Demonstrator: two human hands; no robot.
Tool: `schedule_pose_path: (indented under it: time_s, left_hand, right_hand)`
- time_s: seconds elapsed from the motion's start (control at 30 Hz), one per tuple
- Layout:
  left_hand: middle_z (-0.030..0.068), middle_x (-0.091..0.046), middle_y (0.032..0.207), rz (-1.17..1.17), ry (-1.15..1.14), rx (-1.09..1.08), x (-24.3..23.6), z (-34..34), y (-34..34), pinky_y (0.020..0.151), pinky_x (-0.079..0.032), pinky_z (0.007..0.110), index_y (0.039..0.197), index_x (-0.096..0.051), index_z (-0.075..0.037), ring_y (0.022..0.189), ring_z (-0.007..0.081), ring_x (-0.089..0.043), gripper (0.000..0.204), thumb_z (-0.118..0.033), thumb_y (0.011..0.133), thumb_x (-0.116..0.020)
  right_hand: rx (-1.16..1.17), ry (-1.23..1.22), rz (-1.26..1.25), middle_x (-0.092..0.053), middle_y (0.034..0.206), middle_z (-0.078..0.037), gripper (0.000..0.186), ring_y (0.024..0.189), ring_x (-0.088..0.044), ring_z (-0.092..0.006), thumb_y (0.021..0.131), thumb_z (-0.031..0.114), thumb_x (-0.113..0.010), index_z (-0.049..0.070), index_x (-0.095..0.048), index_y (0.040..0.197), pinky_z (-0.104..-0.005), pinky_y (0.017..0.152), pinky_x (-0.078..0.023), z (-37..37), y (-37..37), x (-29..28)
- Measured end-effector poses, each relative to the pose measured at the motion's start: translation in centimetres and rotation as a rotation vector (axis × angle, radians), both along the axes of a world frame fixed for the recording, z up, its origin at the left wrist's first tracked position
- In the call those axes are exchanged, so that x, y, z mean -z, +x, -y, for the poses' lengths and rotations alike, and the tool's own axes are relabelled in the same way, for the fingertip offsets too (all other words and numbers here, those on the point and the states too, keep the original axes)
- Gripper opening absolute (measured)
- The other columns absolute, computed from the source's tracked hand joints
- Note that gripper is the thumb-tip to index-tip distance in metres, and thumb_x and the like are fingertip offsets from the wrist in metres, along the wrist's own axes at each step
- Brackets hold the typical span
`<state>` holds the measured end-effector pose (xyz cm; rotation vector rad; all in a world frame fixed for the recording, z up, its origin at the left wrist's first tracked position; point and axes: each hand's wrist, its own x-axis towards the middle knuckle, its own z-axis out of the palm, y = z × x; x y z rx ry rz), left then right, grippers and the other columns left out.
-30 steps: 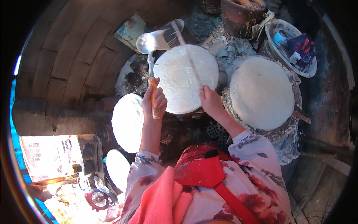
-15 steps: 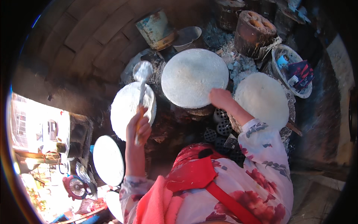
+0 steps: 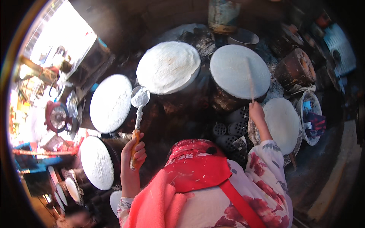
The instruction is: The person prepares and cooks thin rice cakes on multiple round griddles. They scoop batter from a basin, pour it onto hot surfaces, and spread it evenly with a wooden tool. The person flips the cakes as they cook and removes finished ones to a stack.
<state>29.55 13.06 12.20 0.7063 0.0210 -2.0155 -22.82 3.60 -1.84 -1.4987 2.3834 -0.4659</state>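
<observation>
My left hand (image 3: 133, 151) is closed around the yellow-orange handle of a ladle (image 3: 140, 96), held upright with white batter in its bowl and smeared down its shaft. My right hand (image 3: 257, 111) grips the end of a thin stick, blurred by motion (image 3: 250, 78), which reaches over a round griddle (image 3: 228, 68) coated in white batter. Left of that, a thicker white, rough-surfaced flatbread (image 3: 167, 66) covers another round griddle. The ladle bowl lies between this one and a third white round (image 3: 110, 103). Below my right hand sits a smooth pale round (image 3: 281, 125).
Another white round (image 3: 96, 163) lies at the left, beyond a small fan (image 3: 58, 117). Holed coal briquettes (image 3: 237, 123) are stacked below the griddles. At the right stand a white basin (image 3: 318, 110) and a rusty cylindrical stove (image 3: 294, 70). A worn bucket (image 3: 223, 17) stands behind.
The view has swung left, so the griddles appear farther right. My left hand has brought the ladle clear of the griddles. The stick in my right hand now shows across the batter.
</observation>
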Motion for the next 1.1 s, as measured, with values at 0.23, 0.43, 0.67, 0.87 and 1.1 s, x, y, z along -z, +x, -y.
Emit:
schedule_pose_path:
  time_s: [0.23, 0.43, 0.67, 0.87, 1.1]
  left_hand:
    - [-0.0006, -0.039, 0.064, -0.03, 0.107, -0.108, 3.2, -6.2, 1.1, 0.039, -0.031, 0.022, 0.119, -0.047, -0.003, 0.043, 0.0081, -0.036, 0.032, -0.023, 0.094, -0.044]
    - [-0.0012, -0.039, 0.061, 0.086, 0.13, -0.181, 3.1, -9.4, 0.0, 0.037, -0.029, 0.021, 0.117, -0.048, -0.006, 0.041, 0.007, -0.036, 0.03, -0.024, 0.093, -0.045]
    - [-0.002, -0.038, 0.059, 0.129, 0.157, -0.325, 2.3, -10.9, -1.3, 0.034, -0.027, 0.021, 0.118, -0.049, -0.009, 0.039, 0.0066, -0.034, 0.029, -0.026, 0.095, -0.044]
    - [-0.0006, -0.039, 0.059, 0.181, 0.22, -0.444, 1.6, -10.1, -2.7, 0.033, -0.028, 0.021, 0.119, -0.048, -0.008, 0.038, 0.0067, -0.034, 0.028, -0.023, 0.096, -0.042]
    - [-0.0011, -0.039, 0.058, 0.147, 0.248, -0.473, 1.9, -9.3, -3.7, 0.033, -0.028, 0.02, 0.119, -0.048, -0.007, 0.038, 0.0067, -0.034, 0.029, -0.023, 0.096, -0.043]
  right_hand:
    - [-0.407, -0.321, 0.113, -0.059, 0.072, -0.021, 0.024, 0.067, -0.06, -0.0382, 0.088, 0.026, -0.053, 0.002, -0.052, 0.087, -0.0483, 0.059, -0.044, 1.2, 9.4, -1.4]
    - [-0.046, -0.163, 1.095, -0.06, 0.065, -0.006, 0.016, 0.039, -0.042, -0.0093, 0.083, 0.018, -0.057, 0.002, -0.055, 0.082, -0.0268, 0.035, -0.031, 11.5, 14.2, -0.3]
    - [0.309, -0.104, 1.121, -0.062, 0.067, -0.013, 0.021, 0.037, -0.04, -0.012, 0.079, 0.017, -0.065, 0.002, -0.053, 0.073, -0.0281, 0.034, -0.031, 24.5, 19.4, 2.1]
    - [0.438, -0.068, 1.152, -0.053, 0.057, -0.005, 0.027, 0.038, -0.037, -0.0108, 0.076, 0.021, -0.071, 0.004, -0.052, 0.069, -0.0275, 0.035, -0.03, 28.0, 20.6, 2.9]
    - [0.499, 0.027, 1.304, -0.042, 0.051, 0.0, 0.03, 0.037, -0.036, -0.0115, 0.076, 0.021, -0.071, 0.006, -0.048, 0.066, -0.0276, 0.035, -0.029, 30.1, 18.6, 3.3]
